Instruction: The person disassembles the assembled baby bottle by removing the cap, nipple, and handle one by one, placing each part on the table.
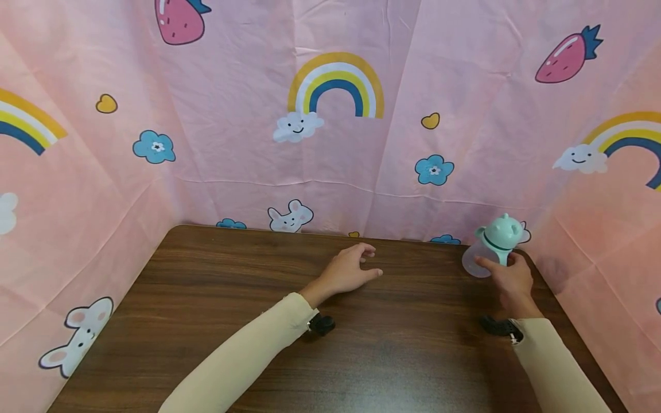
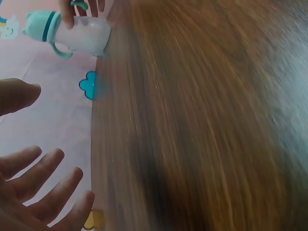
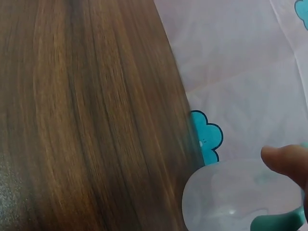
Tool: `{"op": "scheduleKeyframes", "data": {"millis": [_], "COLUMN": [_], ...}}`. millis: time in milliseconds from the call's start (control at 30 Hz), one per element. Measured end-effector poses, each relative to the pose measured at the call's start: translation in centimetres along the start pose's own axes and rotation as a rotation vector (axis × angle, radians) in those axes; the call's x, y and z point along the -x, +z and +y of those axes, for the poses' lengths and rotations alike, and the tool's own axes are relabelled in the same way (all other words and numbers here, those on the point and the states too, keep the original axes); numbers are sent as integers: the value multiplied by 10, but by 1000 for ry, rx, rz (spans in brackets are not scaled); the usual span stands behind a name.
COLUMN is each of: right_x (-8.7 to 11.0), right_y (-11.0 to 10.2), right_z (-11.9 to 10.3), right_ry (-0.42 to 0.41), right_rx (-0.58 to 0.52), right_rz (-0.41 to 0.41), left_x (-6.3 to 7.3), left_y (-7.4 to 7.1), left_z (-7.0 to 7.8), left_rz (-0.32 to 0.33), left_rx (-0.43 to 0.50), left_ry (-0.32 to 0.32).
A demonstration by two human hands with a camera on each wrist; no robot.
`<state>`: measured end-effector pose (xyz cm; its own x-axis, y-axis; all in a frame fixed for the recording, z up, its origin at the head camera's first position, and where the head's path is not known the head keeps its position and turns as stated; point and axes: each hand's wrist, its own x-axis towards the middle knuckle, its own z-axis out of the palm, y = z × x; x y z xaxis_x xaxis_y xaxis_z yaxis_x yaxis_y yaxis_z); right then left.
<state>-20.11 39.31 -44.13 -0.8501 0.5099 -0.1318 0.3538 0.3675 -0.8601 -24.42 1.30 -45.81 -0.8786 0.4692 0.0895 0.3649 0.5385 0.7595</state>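
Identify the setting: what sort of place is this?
Probably a makeshift recording booth, not an ordinary room: pink cartoon-print fabric surrounds the wood-grain table on three visible sides, and the person wears black wrist devices.

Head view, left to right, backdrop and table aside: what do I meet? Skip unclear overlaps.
Left sleeve → left hand → bottle → right sleeve.
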Motion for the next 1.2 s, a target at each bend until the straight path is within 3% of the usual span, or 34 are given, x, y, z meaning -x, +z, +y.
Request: {"op": "scheduleKeyframes", "data": {"millis": [333, 700, 1200], "right_x": [-5, -4, -1], "right_y": [3, 0, 1], "right_z": [3, 1, 3], "right_ry": [0, 3, -73], "right_rx": [17, 28, 75], "right_rz": [38, 18, -18], "left_x": [-7, -11, -16], "left_y": [12, 20, 29], "left_z": [14, 21, 26], "left_rz": [-37, -53, -69], "left_rx": [-15, -45, -101], "left_ry": [22, 42, 56]}}
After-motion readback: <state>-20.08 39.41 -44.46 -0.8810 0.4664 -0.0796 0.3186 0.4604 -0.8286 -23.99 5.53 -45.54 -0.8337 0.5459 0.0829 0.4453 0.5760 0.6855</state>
